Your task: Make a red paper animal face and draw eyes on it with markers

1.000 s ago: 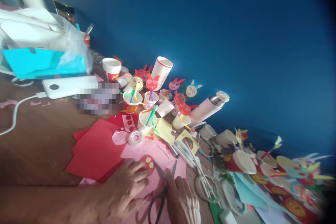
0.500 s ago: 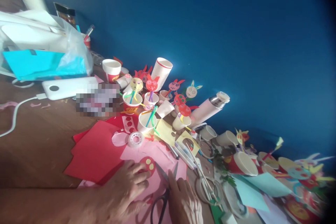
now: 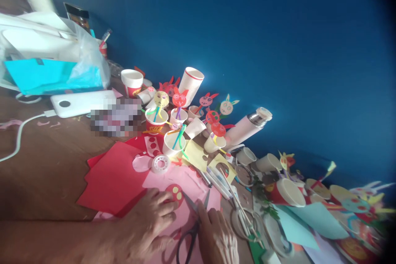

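Left hand (image 3: 145, 218) is resting curled on a pink paper sheet (image 3: 161, 185), its fingertips touching a red paper disc (image 3: 171, 192) marked with two yellow dots, as seen from the head camera. Right hand (image 3: 216, 239) is lying just beside black-handled scissors (image 3: 189, 235), with one fingertip against the parted blades; whether it is gripping them cannot be told. The scissors are sitting on the pink sheet, their blade tips pointing past the disc and close to it.

Red paper sheets (image 3: 113, 177) are lying partly under the pink sheet, and a roll of clear tape (image 3: 160, 164) is sitting near its upper edge. Marker pens (image 3: 216, 183) are lying just beyond the sheet. Paper cups (image 3: 173, 143) holding rabbit-eared paper figures on colored straws are crowding the wooden table (image 3: 40, 165) along a blue wall (image 3: 278, 49), with a pink vacuum flask (image 3: 243, 130) among them. A white power bank (image 3: 78, 103) is lying at the far left, trailing a white cable (image 3: 21, 132). Teal paper (image 3: 312, 220) is spreading across more crafts at the right.
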A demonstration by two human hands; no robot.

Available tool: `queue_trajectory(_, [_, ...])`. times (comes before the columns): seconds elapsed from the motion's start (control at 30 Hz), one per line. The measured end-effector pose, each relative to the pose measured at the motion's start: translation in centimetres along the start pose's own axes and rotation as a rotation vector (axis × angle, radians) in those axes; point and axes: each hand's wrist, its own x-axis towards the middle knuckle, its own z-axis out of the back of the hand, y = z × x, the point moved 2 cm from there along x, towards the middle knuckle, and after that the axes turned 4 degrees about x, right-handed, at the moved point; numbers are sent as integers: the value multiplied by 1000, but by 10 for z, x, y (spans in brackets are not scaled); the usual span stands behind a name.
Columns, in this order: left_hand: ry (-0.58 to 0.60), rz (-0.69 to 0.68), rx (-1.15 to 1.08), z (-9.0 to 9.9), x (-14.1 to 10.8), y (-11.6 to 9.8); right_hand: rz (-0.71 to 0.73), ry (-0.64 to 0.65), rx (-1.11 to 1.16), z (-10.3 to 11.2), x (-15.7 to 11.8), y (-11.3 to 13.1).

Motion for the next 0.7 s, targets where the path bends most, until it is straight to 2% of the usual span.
queue_trajectory(0.2, [6, -22, -21, -5, 1, 4, 22, -5, 4, 2, 3, 5])
queue_trajectory(0.4, [27, -17, -31, -3, 2, 3, -14, 0, 28, 1, 2, 5])
queue_trajectory(0.6, [-35, 17, -47, -1, 3, -2, 18, 0, 34, 0, 1, 6])
queue_trajectory(0.7, [-38, -12, -67, -4, 4, 0, 2, 3, 29, 0, 3, 6])
